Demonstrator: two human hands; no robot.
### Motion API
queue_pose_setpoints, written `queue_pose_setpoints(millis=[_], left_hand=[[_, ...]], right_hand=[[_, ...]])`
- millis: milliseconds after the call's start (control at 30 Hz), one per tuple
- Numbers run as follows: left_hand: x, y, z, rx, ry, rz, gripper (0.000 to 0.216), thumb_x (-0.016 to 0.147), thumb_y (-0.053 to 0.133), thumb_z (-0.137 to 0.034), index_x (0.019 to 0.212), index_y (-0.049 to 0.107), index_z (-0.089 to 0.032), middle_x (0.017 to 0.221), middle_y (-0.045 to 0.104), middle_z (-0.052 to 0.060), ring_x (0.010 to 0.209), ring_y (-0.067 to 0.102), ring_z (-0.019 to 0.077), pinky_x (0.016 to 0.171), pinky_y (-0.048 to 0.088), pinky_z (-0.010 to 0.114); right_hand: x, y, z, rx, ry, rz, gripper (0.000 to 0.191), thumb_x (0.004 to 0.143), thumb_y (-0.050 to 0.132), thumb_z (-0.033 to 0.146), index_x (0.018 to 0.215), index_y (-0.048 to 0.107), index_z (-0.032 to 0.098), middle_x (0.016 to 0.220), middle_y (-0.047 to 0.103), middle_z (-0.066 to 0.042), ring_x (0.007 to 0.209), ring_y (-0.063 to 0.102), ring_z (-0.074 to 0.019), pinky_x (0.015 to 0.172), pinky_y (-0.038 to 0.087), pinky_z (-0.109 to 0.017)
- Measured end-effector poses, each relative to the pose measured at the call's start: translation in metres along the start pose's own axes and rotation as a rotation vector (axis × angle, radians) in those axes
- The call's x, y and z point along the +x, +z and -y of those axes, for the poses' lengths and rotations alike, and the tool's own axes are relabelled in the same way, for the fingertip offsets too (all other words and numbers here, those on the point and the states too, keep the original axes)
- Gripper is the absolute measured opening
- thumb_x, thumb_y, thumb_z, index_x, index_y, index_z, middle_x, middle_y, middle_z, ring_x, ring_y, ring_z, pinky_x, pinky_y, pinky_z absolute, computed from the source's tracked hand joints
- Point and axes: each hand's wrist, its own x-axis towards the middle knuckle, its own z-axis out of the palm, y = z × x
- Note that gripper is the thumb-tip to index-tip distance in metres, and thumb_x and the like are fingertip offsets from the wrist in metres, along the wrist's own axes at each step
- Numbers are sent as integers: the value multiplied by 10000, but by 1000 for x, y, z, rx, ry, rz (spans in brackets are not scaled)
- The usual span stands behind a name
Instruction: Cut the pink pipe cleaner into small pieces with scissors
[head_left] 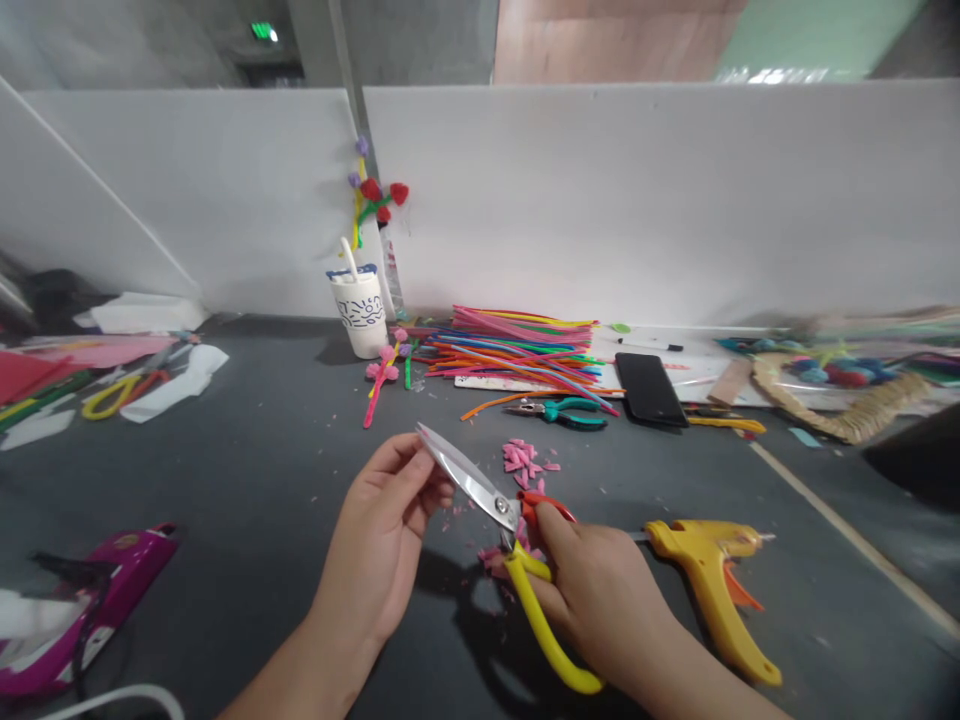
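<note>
Now | right hand (592, 585) grips scissors (487, 505) | left hand (390, 520) pinches blade | cup (361, 312) holds stick

Dark grey matte tabletop (247, 420), crossed at right by a pale diagonal line. Behind it, plain white partition boards (637, 200), meeting at a seam near centre. Above those, grey concrete wall (112, 40) with a glowing green sign (264, 32); reddish-brown panel (607, 40) and pale green panel (817, 35) further right. Soft, even light.
</note>
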Motion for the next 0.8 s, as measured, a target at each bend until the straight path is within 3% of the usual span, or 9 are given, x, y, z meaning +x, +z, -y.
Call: queue_pose_setpoints(millis=[600, 700, 800], left_hand=[[1, 0, -2, 34, 39, -5, 44, 736, 598, -183, 762, 633, -178, 655, 609, -23, 566, 530, 62, 558, 434, 155], [1, 1, -2, 54, 10, 15, 40, 739, 595, -187, 749, 624, -163, 649, 602, -16, 559, 527, 62, 534, 423, 149], [-2, 3, -1, 88, -110, 105, 71, 747, 589, -201, 713, 606, -141, 639, 593, -4, 542, 524, 63, 512, 417, 152]], right_hand=[[1, -3, -4, -32, -5, -61, 309, 798, 431, 479, 720, 493, 187, 453, 565, 2, 391, 534, -172, 420, 196, -255], [3, -6, -4, 104, 50, -27, 312, 797, 420, 477, 680, 473, 192, 448, 533, 12, 383, 486, -148, 412, 196, -242], [5, -11, -2, 437, 166, 18, 275, 764, 475, 437, 626, 435, 202, 470, 484, 40, 410, 427, -110, 406, 230, -213]])
